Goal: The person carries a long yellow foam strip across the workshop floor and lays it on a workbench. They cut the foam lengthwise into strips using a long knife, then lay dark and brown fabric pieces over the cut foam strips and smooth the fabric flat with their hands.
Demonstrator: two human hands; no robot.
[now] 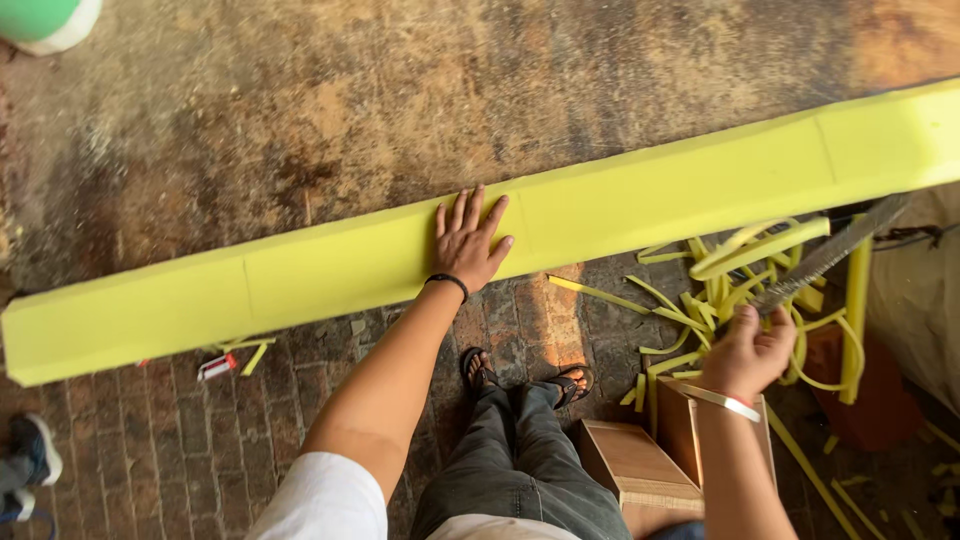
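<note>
A long yellow-green foam beam [330, 265] runs across the view from lower left to upper right. My left hand [468, 240] lies flat on its top near the middle, fingers spread. My right hand [748, 352] is to the right and below the beam, closed around the handle of a long serrated knife [828, 255] whose blade points up and right, just under the beam's lower edge.
A heap of yellow-green foam strips [730, 295] lies on the brick floor under the knife. Wooden boxes [640, 465] stand by my legs and sandalled feet [525, 378]. Another person's shoe [35, 450] shows at far left.
</note>
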